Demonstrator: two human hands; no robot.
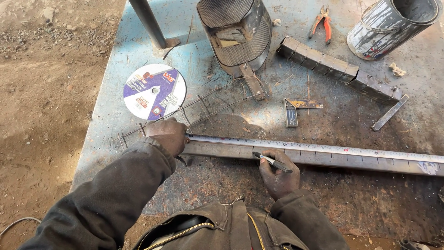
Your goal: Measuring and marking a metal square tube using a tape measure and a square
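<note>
Head view: a long steel bar (pixel 323 159) is laid across the worn blue table (pixel 115 69), running from left of centre out to the right edge, and a tape measure blade (pixel 333 149) is stretched flat along its far edge. The left end of bar and tape is pressed down by the left hand (pixel 167 135), fingers curled together over it, clamped on the tape's end. A black marker (pixel 273 163) is held in the right hand (pixel 277 176), fingers closed round it, and its tip is set on the bar just below the tape, near the bar's left third.

Behind the left hand, a thin wire ladder frame (pixel 194 109) is seen lying at a slant, and a round cutting disc (pixel 155 91) is lying flat beside it. Further back, a mesh-fronted welding mask (pixel 238 34) is propped on the table. To the right of it, a row of short square tube pieces (pixel 333 67) is lined up diagonally, with a small try square (pixel 296 107) between that row and the tape. Red-handled pliers (pixel 323 21) and a paint-streaked can (pixel 388 25) are lying at the far right corner. Bare dirt (pixel 41 92) is seen to the left of the table
</note>
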